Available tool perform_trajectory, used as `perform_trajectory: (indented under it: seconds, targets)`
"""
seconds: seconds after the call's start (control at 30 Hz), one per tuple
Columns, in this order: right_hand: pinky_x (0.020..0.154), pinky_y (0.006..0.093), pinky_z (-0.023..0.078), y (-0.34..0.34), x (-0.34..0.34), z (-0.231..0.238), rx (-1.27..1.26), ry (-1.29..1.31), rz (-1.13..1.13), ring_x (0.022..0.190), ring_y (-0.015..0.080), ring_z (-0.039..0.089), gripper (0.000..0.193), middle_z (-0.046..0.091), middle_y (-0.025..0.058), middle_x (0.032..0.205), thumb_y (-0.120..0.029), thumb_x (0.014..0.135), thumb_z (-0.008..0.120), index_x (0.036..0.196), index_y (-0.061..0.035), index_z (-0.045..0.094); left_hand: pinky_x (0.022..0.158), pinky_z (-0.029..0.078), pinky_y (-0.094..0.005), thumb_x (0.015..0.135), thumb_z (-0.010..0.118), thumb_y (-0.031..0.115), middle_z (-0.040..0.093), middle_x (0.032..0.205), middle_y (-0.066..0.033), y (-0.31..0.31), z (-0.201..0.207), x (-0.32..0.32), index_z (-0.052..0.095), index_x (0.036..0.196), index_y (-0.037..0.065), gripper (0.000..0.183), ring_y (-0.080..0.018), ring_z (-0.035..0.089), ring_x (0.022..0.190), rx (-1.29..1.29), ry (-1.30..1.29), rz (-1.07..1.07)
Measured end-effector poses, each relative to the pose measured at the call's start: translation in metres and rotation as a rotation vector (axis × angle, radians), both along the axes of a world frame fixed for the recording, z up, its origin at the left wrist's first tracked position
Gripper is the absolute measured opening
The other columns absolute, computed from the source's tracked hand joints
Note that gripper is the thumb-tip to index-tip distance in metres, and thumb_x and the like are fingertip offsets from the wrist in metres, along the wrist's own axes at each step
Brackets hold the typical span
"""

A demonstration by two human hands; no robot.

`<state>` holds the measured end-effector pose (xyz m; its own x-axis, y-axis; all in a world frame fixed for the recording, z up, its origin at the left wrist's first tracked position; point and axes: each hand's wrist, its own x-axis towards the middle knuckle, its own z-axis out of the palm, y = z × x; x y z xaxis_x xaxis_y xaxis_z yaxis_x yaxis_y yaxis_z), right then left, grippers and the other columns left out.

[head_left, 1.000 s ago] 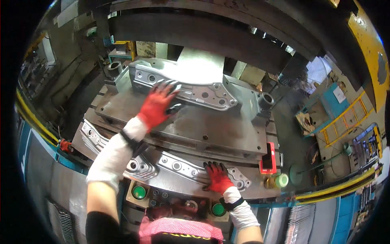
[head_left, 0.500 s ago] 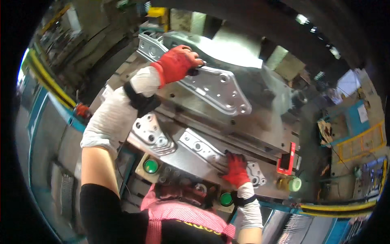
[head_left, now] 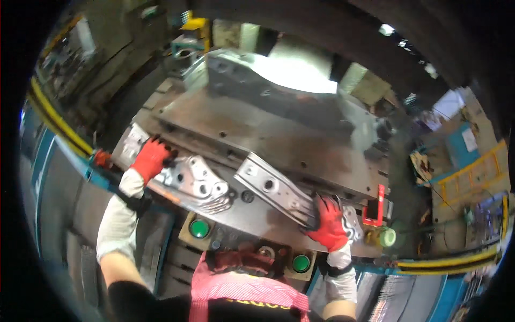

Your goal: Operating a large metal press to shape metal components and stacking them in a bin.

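Note:
My left hand (head_left: 153, 158), in a red glove, is closed over the upper part of a stamped metal bracket (head_left: 201, 174) on a pile of similar brackets at the left of the bench ledge. Its fingertips curl against the metal and are partly hidden. My right hand (head_left: 328, 222), also red-gloved, grips the near right end of a long channel-shaped metal bracket (head_left: 270, 185). That bracket slants up and left above the ledge, with round holes along its face. Beyond both hands stands the big steel press die (head_left: 268, 96) on its thick base plate (head_left: 257, 134).
Two green push buttons (head_left: 199, 229) flank a control box (head_left: 244, 249) at my waist. More metal parts (head_left: 351, 222) lie by my right hand, near a red frame-shaped object (head_left: 381, 206) and a pale-green-capped jar (head_left: 387, 237). Yellow-black bars (head_left: 59, 118) edge the sides.
My left hand has carried its bracket from the die down and left onto the pile. My right hand has shifted slightly right, and its bracket has moved with it.

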<state>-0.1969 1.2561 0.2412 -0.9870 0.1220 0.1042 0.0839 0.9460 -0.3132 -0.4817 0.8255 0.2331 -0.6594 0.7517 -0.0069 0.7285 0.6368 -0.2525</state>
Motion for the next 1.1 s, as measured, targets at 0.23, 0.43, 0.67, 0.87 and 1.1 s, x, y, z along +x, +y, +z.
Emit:
perform_trajectory:
  seconds: [0.23, 0.43, 0.67, 0.87, 1.1]
  targets:
    - [0.107, 0.0509, 0.013, 0.002, -0.152, 0.05, 0.292, 0.466, 0.092, 0.121, 0.0312, 0.034, 0.089, 0.04, 0.0122, 0.124, -0.037, 0.054, 0.076, 0.13, -0.0085, 0.039, 0.106, 0.025, -0.0449, 0.063, 0.068, 0.01, 0.038, 0.134, -0.0151, -0.009, -0.015, 0.034, 0.05, 0.125, 0.022, 0.066, -0.0335, 0.034, 0.123, 0.407, 0.005, 0.215]
    - [0.109, 0.0507, 0.01, 0.003, -0.258, 0.074, 0.47, 0.496, 0.091, 0.123, 0.0264, 0.033, 0.094, 0.039, 0.0089, 0.128, -0.041, 0.054, 0.076, 0.134, -0.0124, 0.035, 0.105, 0.025, -0.0454, 0.066, 0.064, 0.01, 0.037, 0.136, -0.0137, -0.013, -0.023, 0.05, 0.045, 0.129, 0.012, 0.066, -0.0367, 0.031, 0.126, 0.581, -0.027, 0.294]
    - [0.109, 0.0545, 0.006, 0.001, -0.286, 0.046, 0.693, 0.433, 0.086, 0.131, 0.0277, 0.023, 0.085, 0.03, 0.0085, 0.139, -0.047, 0.063, 0.071, 0.133, -0.0139, 0.036, 0.105, 0.023, -0.0472, 0.07, 0.065, 0.024, 0.033, 0.139, -0.0164, -0.024, -0.047, 0.051, 0.044, 0.129, 0.01, 0.064, -0.0393, 0.027, 0.128, 0.617, 0.019, 0.352]
    - [0.11, 0.0467, 0.006, -0.006, -0.309, 0.038, 0.515, 0.189, 0.18, 0.135, 0.0318, 0.013, 0.096, 0.015, 0.0142, 0.146, -0.047, 0.068, 0.066, 0.141, -0.0091, 0.018, 0.104, 0.025, -0.0475, 0.071, 0.068, 0.028, 0.035, 0.138, -0.0153, -0.037, -0.03, 0.065, 0.042, 0.131, 0.011, 0.068, -0.0382, 0.029, 0.127, 0.604, 0.134, 0.371]
    - [0.108, 0.0516, 0.0, -0.018, -0.262, 0.055, 0.511, 0.514, 0.173, 0.134, 0.03, 0.016, 0.094, 0.027, 0.0115, 0.141, -0.042, 0.066, 0.068, 0.142, -0.0126, 0.021, 0.106, 0.022, -0.046, 0.072, 0.069, 0.03, 0.028, 0.141, -0.0167, -0.042, -0.045, 0.078, 0.029, 0.138, 0.011, 0.079, -0.0359, 0.028, 0.128, 0.806, 0.297, 0.643]
